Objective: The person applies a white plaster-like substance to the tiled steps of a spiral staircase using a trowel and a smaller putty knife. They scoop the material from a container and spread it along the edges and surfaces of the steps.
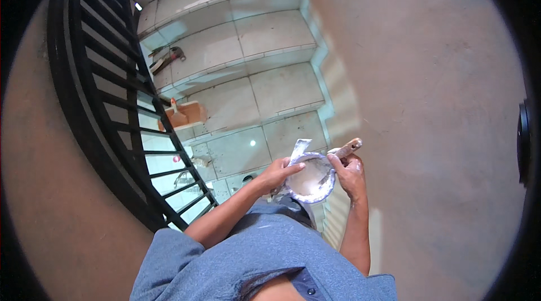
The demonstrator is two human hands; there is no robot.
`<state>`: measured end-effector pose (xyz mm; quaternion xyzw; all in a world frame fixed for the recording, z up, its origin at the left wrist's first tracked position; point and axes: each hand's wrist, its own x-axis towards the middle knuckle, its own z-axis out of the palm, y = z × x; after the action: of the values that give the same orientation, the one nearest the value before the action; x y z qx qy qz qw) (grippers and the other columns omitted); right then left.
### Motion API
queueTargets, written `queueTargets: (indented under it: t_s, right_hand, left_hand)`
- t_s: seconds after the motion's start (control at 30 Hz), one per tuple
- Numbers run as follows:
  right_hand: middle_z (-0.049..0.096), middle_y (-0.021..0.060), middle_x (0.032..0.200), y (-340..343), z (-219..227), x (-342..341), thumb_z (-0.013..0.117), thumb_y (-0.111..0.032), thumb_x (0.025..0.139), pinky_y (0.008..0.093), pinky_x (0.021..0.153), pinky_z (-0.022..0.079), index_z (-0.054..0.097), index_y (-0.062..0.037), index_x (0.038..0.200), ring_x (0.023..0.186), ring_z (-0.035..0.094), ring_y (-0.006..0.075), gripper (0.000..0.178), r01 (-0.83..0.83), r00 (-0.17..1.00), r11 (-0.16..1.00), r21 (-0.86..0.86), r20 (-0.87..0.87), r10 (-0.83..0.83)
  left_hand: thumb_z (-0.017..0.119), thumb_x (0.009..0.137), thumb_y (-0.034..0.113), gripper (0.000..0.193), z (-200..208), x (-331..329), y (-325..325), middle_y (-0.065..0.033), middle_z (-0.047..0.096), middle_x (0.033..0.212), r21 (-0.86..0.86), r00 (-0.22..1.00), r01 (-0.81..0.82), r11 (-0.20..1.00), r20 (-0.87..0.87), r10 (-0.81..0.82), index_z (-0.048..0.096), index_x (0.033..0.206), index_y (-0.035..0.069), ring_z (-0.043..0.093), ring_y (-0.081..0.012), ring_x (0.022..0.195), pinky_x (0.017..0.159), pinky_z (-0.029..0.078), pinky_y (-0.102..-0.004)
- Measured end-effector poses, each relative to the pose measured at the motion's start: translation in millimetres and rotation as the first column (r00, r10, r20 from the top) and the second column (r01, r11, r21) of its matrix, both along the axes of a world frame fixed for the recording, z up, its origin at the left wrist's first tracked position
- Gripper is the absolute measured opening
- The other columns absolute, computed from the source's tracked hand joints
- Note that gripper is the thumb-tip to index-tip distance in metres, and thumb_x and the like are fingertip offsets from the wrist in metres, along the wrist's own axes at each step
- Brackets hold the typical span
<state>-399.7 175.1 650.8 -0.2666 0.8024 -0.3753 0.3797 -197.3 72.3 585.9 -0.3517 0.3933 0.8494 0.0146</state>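
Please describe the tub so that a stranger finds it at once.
At the bottom, find the blue shirt. Just above it, between the left grip and the right grip, is the tub. Its circular violet-blue rim, around white material, sets it apart from the straight brown handle beside it.

Now the round violet-and-white tub (313,202) sits between left hand (279,174) and right hand (350,177); ahead, pale tiled steps (220,95), orange rectangular tray (195,113) at one's left end, metal-headed hammer (177,53) a step beyond; black metal railing (59,75) left, beige wall (439,103) right!
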Motion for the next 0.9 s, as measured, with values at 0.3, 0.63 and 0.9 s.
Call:
queueTargets:
  t_s: [0.3,0.63,0.9]
  right_hand:
    - [0.072,0.0093,0.093,-0.7,31.2,2.8,0.072,-0.025,0.091,0.0334,0.082,0.051,0.069,0.0025,0.105,0.086,0.066,0.0172,0.031,0.055,0.996,0.994,0.095,-0.077,-0.048]
    - [0.071,0.0066,0.092,-10.6,70.5,17.7,0.074,-0.023,0.09,0.0312,0.081,0.05,0.07,0.002,0.105,0.084,0.064,0.015,0.03,0.212,0.962,0.974,0.078,-0.189,-0.195]
    - [0.068,0.0087,0.097,6.4,54.5,32.3,0.076,-0.022,0.088,0.0335,0.084,0.05,0.067,0.001,0.111,0.09,0.064,0.0184,0.034,0.11,0.909,0.992,-0.067,-0.398,-0.128]
  left_hand:
    - [0.065,0.097,0.035,0.046,-16.1,-16.5,-0.2,-0.0031,0.061,0.115,0.049,0.994,0.01,0.999,-0.11,-0.004,0.054,0.129,0.003,0.057,-0.0115,0.102,0.087,0.049,-0.0305]
    - [0.068,0.097,0.031,0.045,-8.3,-28.6,-4.0,-0.0034,0.062,0.117,0.142,0.975,0.022,0.99,-0.222,0.01,0.054,0.13,0.004,0.057,-0.0112,0.105,0.092,0.049,-0.0313]
    - [0.069,0.096,0.028,0.045,-0.7,-26.1,3.9,-0.0043,0.063,0.116,-0.004,0.964,-0.108,0.994,-0.243,0.104,0.054,0.129,0.001,0.057,-0.0112,0.105,0.093,0.048,-0.0306]
